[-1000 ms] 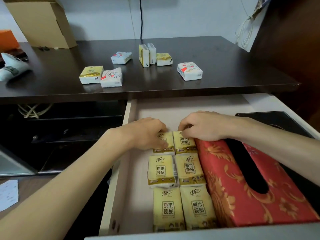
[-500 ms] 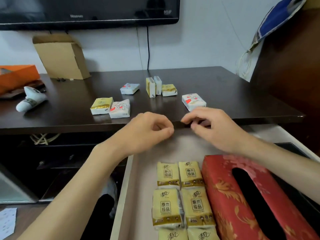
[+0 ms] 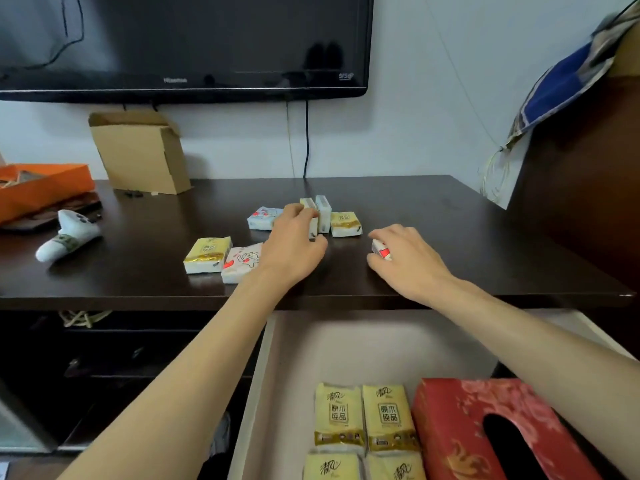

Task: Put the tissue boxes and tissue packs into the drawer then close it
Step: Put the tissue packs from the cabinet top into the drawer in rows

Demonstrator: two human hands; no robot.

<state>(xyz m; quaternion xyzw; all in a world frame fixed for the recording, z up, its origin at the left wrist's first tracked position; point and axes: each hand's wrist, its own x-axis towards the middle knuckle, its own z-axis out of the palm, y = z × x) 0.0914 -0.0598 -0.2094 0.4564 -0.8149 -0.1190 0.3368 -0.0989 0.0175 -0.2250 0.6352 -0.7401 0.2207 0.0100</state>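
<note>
The drawer (image 3: pixel 252 393) stands open below the dark tabletop (image 3: pixel 450 237). It holds several yellow tissue packs (image 3: pixel 339 417) in rows beside a red patterned tissue box (image 3: pixel 460 427). On the tabletop, my left hand (image 3: pixel 294 247) closes around an upright yellow pack (image 3: pixel 312 218), with an upright white pack (image 3: pixel 324 213) and a flat yellow pack (image 3: pixel 346 224) just to its right. My right hand (image 3: pixel 408 261) curls over a white and red pack (image 3: pixel 380 251), mostly hiding it. A blue-white pack (image 3: pixel 263 218), a yellow pack (image 3: pixel 207 254) and a cartoon-printed pack (image 3: pixel 242 261) lie to the left.
An open cardboard box (image 3: pixel 138 150) and an orange box (image 3: pixel 41 185) sit at the back left, with a white stuffed object (image 3: pixel 65 237) near them. A television (image 3: pixel 183 46) hangs above. A tall dark cabinet (image 3: pixel 588 202) borders the right side.
Both hands have left the packs in the drawer, risen and reached forward onto the tabletop. The left now closes on the upright yellow pack, the right on the white and red pack.
</note>
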